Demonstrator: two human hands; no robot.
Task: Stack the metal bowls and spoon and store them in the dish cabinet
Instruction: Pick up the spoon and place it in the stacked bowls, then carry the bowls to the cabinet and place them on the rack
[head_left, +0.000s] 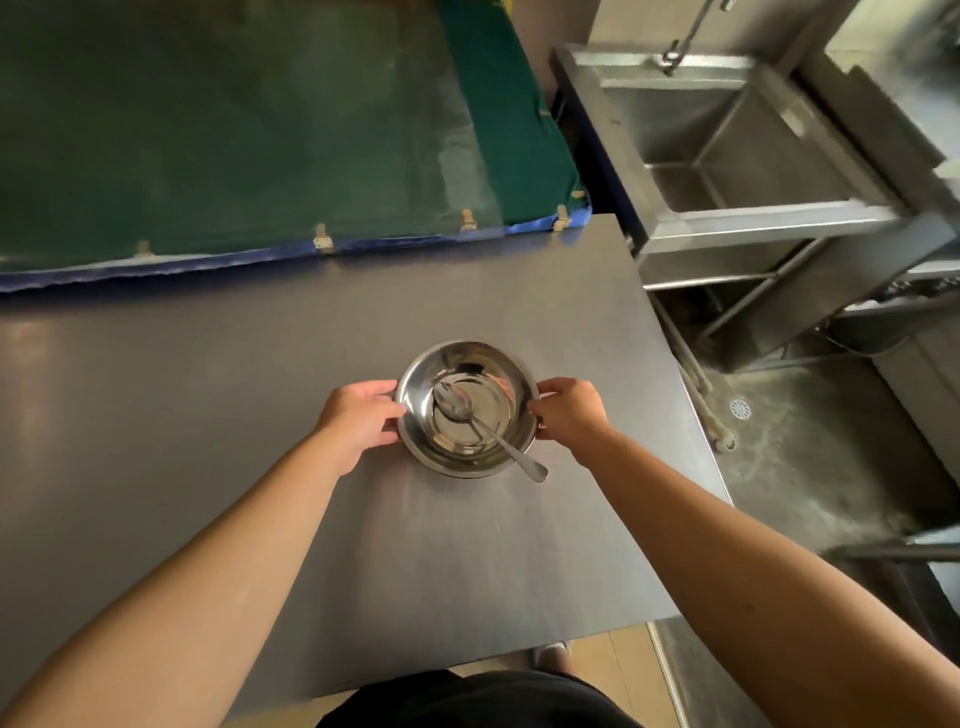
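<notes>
A: Count the bowls.
B: Two that I can make out, nested. The top bowl (467, 402) sits inside a lower bowl (457, 470), of which only the rim shows along the near edge. Whether there is a third under them, I cannot tell.
A: Spoons?
B: One spoon (485, 427). Its scoop lies in the bottom of the top bowl, and the handle leans over the near-right rim and pokes out past it.
A: Where is the stack?
B: On the grey surface (208, 415), roughly centre, a bit toward its right edge.
A: Hands?
B: Two, both bare. The left hand (358, 415) is on the left side of the stack, thumb on the rim, fingers curled down the outside. The right hand (569, 410) mirrors it on the right side, fingers pinched at the rim. Both are closed around the bowls, one each side. Whether the stack is lifted or resting, I cannot tell; it looks to be on the surface.
A: Anything else?
B: One green cloth (234, 130) with a blue edge beyond the surface, with four small clips along that edge. One steel sink (737, 150) at upper right, with one tap (675, 54) above it. One round floor drain (740, 409) at right.
</notes>
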